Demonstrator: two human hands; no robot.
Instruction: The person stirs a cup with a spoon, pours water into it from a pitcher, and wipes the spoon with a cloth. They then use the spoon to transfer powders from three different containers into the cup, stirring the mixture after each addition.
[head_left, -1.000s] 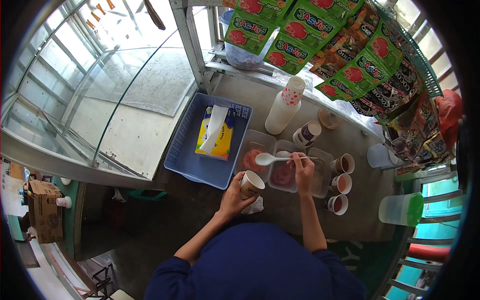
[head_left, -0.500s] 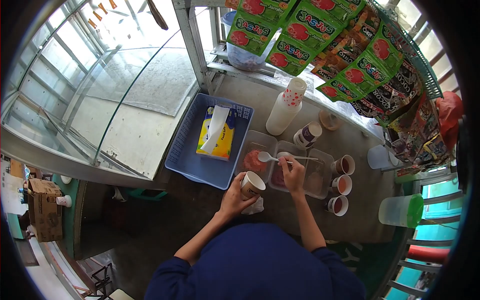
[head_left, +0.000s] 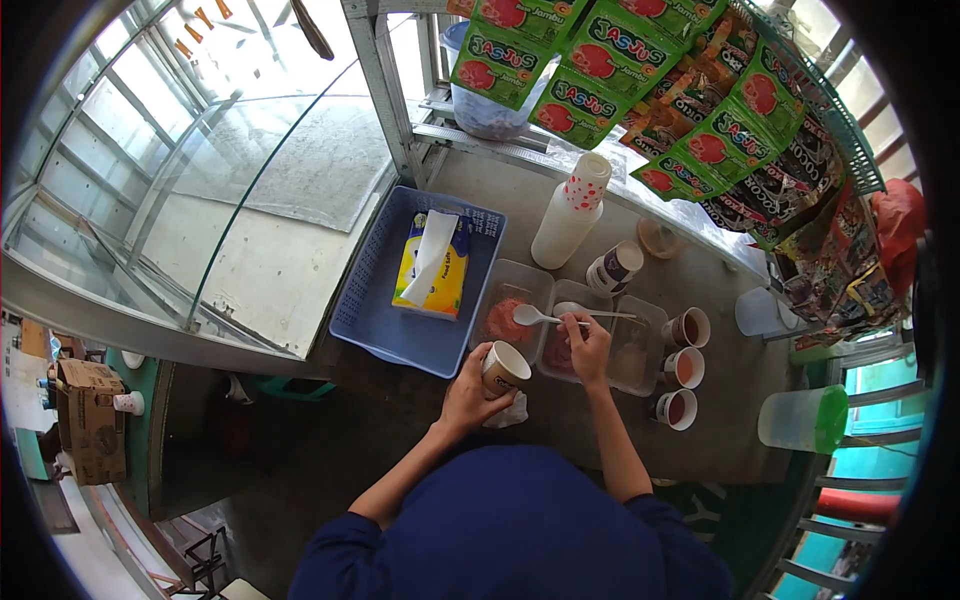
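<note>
My left hand [head_left: 467,395] is wrapped round a brown paper cup [head_left: 505,368], tilted with its mouth facing up and to the right. In my right hand [head_left: 588,348] is a white plastic spoon [head_left: 534,315], its bowl over a clear tub of pinkish-red powder [head_left: 507,322]. Beside it stand a tub with darker red powder [head_left: 556,350] and a tub with brownish powder [head_left: 630,362]. Another white spoon [head_left: 603,313] lies across these two. A crumpled clear plastic bag [head_left: 509,412] sits just under the held cup.
Three filled paper cups [head_left: 684,370] stand right of the tubs. Behind are stacked cups [head_left: 615,265] and a tall white stack with dotted cups [head_left: 568,225]. A blue basket [head_left: 360,310] holds a tissue pack [head_left: 436,265]. Drink sachets [head_left: 620,60] hang overhead; a green-lidded container [head_left: 800,420] stands right.
Almost nothing differs. Both hands keep their hold and place, and the view has shifted very slightly.
</note>
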